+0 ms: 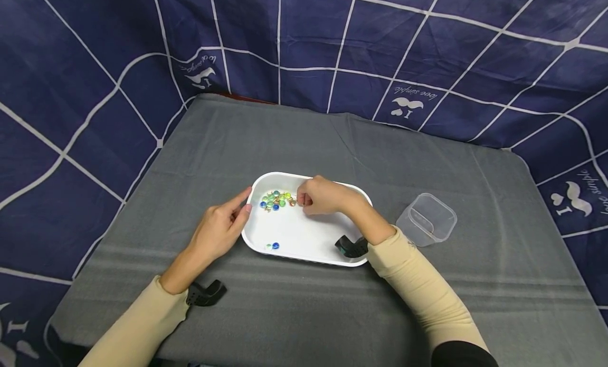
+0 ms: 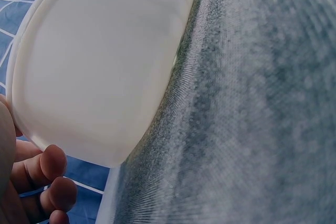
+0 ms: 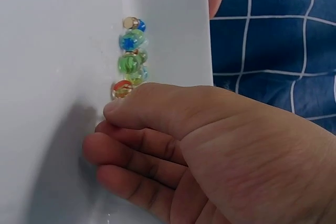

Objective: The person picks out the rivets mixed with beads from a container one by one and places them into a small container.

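Observation:
A white tray point(image 1: 304, 235) lies on the cloth, with several glass marbles point(image 1: 273, 200) clustered near its far left corner. Small gold-coloured pieces point(image 3: 128, 22) sit among them. My left hand point(image 1: 218, 227) touches the tray's left end with outstretched index finger and thumb at the rim; its other fingers bend loosely in the left wrist view. Over the tray, my right hand point(image 1: 328, 195) is beside the cluster, thumb and index tips close together next to an orange-red marble point(image 3: 122, 88). I cannot tell whether anything is between those fingertips. A blue marble point(image 1: 275, 245) and a pale one lie by the near rim.
A clear plastic box point(image 1: 427, 219) stands right of the tray, near my right forearm. Grey cloth point(image 1: 285, 314) covers the table, and blue gridded fabric point(image 1: 304, 45) hangs behind it and at the sides. Dark wrist devices point(image 1: 206, 294) are on both wrists.

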`<act>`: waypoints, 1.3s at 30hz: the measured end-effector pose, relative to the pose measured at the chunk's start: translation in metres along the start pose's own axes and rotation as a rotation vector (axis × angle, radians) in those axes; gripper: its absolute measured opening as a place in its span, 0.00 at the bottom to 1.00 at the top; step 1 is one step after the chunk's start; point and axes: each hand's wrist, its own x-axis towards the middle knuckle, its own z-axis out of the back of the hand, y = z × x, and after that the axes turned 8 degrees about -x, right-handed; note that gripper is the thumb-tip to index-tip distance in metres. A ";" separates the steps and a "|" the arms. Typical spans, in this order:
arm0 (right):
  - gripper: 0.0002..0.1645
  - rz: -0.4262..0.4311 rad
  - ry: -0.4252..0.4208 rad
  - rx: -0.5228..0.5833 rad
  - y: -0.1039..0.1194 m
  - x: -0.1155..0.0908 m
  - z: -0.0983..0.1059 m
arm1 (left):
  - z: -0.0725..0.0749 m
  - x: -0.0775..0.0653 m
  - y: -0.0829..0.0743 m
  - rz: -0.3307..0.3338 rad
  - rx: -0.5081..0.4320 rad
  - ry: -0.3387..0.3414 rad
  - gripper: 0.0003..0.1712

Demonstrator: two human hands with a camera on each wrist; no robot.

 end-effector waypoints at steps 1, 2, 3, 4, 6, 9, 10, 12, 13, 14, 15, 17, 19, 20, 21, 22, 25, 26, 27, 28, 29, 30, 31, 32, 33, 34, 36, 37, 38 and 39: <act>0.06 0.003 -0.003 0.007 0.000 0.000 0.001 | 0.000 0.000 0.000 -0.002 -0.002 -0.001 0.21; 0.06 0.005 -0.006 0.018 -0.001 -0.001 0.001 | 0.000 0.000 0.000 -0.003 -0.001 -0.002 0.21; 0.06 0.009 -0.010 0.025 -0.001 -0.001 0.002 | 0.000 0.000 0.000 -0.004 -0.002 -0.003 0.21; 0.06 0.012 -0.015 0.032 -0.001 -0.001 0.002 | 0.000 0.000 0.001 -0.007 -0.003 -0.005 0.21; 0.06 0.023 -0.026 0.048 -0.002 -0.003 0.004 | 0.000 0.000 0.001 -0.013 -0.001 -0.009 0.21; 0.06 0.042 -0.044 0.061 -0.003 -0.004 0.006 | 0.000 0.000 0.002 -0.020 -0.003 -0.013 0.21; 0.06 0.047 -0.052 0.064 -0.004 -0.004 0.006 | 0.000 0.000 0.002 -0.021 -0.002 -0.013 0.21; 0.06 0.057 -0.069 0.073 -0.006 -0.006 0.006 | -0.001 0.000 0.002 -0.023 -0.002 -0.012 0.22; 0.06 0.060 -0.078 0.078 -0.007 -0.006 0.005 | -0.001 0.001 0.002 -0.021 -0.004 -0.011 0.22; 0.05 0.065 -0.086 0.086 -0.009 -0.007 0.005 | -0.001 0.001 0.002 -0.020 -0.004 -0.010 0.22; 0.05 0.069 -0.094 0.094 -0.010 -0.008 0.005 | -0.001 0.001 0.002 -0.019 -0.004 -0.009 0.22; 0.05 0.071 -0.106 0.115 -0.012 -0.010 0.005 | -0.001 0.000 0.001 -0.017 -0.005 -0.006 0.21; 0.05 0.071 -0.118 0.137 -0.013 -0.012 0.005 | -0.001 0.000 0.001 -0.014 -0.006 -0.004 0.21; 0.05 0.071 -0.123 0.148 -0.014 -0.013 0.005 | -0.001 0.000 0.001 -0.014 -0.005 -0.003 0.21; 0.05 0.070 -0.128 0.157 -0.014 -0.014 0.005 | -0.001 0.000 0.001 -0.012 -0.006 -0.002 0.21; 0.05 0.069 -0.133 0.164 -0.014 -0.015 0.005 | -0.001 0.000 0.001 -0.011 -0.006 -0.002 0.21; 0.05 0.063 -0.153 0.187 -0.013 -0.018 0.007 | 0.000 0.000 0.002 -0.011 -0.004 -0.006 0.21; 0.05 0.058 -0.160 0.195 -0.013 -0.020 0.008 | 0.000 0.000 0.002 -0.011 -0.004 -0.007 0.21; 0.05 0.052 -0.169 0.202 -0.012 -0.021 0.009 | 0.000 0.000 0.002 -0.010 -0.004 -0.008 0.21; 0.05 0.046 -0.180 0.210 -0.011 -0.023 0.009 | 0.000 0.000 0.002 -0.011 -0.002 -0.010 0.21; 0.05 0.039 -0.192 0.221 -0.010 -0.025 0.010 | 0.000 -0.001 0.002 -0.012 -0.002 -0.011 0.21; 0.05 0.033 -0.203 0.232 -0.009 -0.027 0.011 | 0.000 -0.001 0.002 -0.012 -0.003 -0.010 0.21; 0.05 0.029 -0.214 0.243 -0.008 -0.029 0.012 | 0.000 0.000 0.002 -0.013 -0.004 -0.010 0.21; 0.05 0.027 -0.224 0.250 -0.007 -0.030 0.013 | 0.000 0.000 0.002 -0.014 -0.004 -0.009 0.21; 0.05 0.028 -0.236 0.256 -0.006 -0.031 0.014 | 0.000 0.000 0.002 -0.014 -0.004 -0.010 0.22; 0.05 0.029 -0.247 0.257 -0.006 -0.033 0.014 | 0.000 0.000 0.002 -0.015 -0.006 -0.008 0.22; 0.05 0.034 -0.262 0.252 -0.004 -0.034 0.015 | -0.001 0.000 0.002 -0.017 -0.008 -0.008 0.22; 0.05 0.037 -0.267 0.246 -0.004 -0.035 0.015 | -0.001 0.001 0.002 -0.018 -0.008 -0.009 0.22; 0.06 0.039 -0.273 0.238 -0.004 -0.036 0.015 | -0.002 0.001 0.002 -0.018 -0.007 -0.009 0.22; 0.06 0.039 -0.277 0.231 -0.004 -0.036 0.015 | -0.002 0.001 0.001 -0.018 -0.007 -0.009 0.22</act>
